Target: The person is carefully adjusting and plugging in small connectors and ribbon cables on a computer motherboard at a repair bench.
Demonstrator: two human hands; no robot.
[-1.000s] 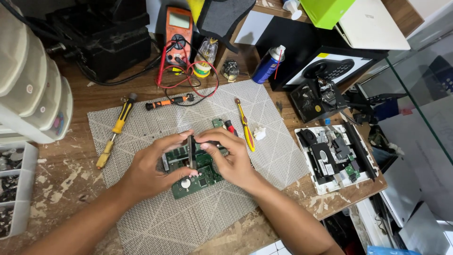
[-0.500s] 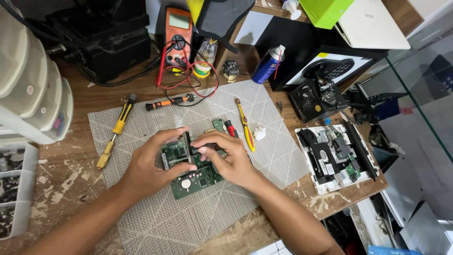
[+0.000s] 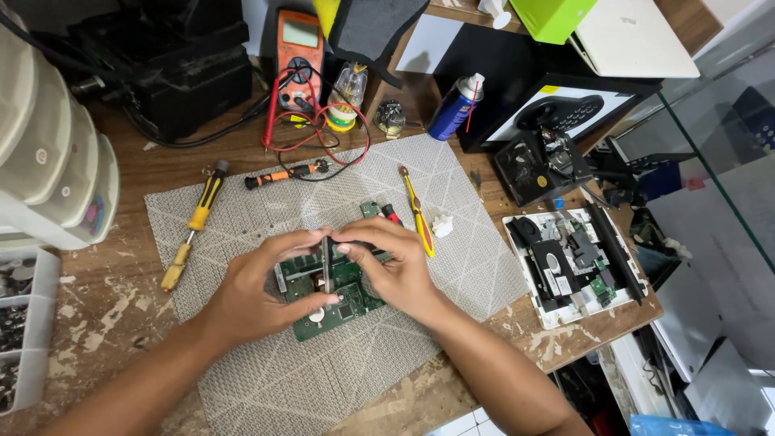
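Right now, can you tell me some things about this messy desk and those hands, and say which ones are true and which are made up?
1. Both hands, the left hand and the right hand, are on the green circuit board. True.
2. The board lies on bare wood. False: it lies on a grey woven mat.
3. The yellow-handled screwdriver lies untouched, left of the hands. True.
4. The blue spray can is lying on the mat. False: it stands behind the mat, on the wooden table.
5. An orange multimeter with red leads sits at the back. True.

Both hands, left (image 3: 257,292) and right (image 3: 395,266), pinch small part over green circuit board (image 3: 335,303) on grey mat (image 3: 323,379).
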